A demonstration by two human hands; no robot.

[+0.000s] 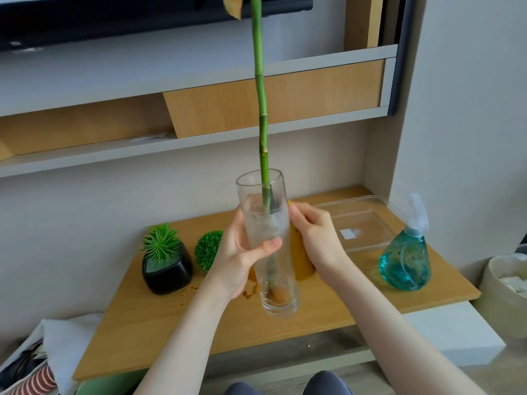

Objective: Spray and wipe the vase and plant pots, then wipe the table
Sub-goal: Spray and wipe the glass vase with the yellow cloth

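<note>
While the tall clear glass vase [268, 246] is hanging above the front half of the light wooden tabletop [159, 332], the left hand [242, 258] is wrapping its thumb and fingers round the vase's middle. The right hand [316, 235] is pinching a mustard-yellow cloth [301, 260] against the vase's right wall, fingers curled. The vase's long axis is running nearly upright, tilting slightly, with a long green stem [261, 95] rising out of its mouth. Both hands are flanking it at mid-height, so the wipe would likely travel along that axis. The teardrop spray bottle of blue liquid [406, 258] is standing near the right edge, closer to the right hand. A black pot with a spiky green plant [165, 260] is sitting toward the left edge, brown stains [251, 292] beside it.
</note>
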